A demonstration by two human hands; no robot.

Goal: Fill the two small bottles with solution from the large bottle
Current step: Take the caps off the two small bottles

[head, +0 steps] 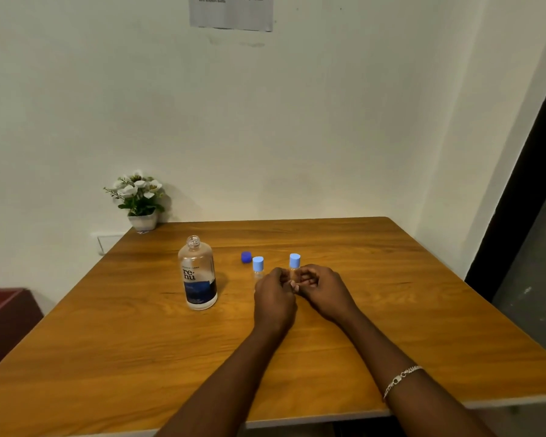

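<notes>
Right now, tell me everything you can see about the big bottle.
The big bottle is clear plastic with rounded shoulders and stands upright on the wooden table. Its threaded neck is open. A dark blue cap lies on the table to its right, apart from it. A label wraps the lower body, reading "re-nu", pale above and dark blue below. How full it is cannot be told. Only the table touches it.

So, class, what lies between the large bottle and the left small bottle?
In the head view, a dark blue cap lies there, close beside the left small bottle; nearer the large bottle, bare table.
</notes>
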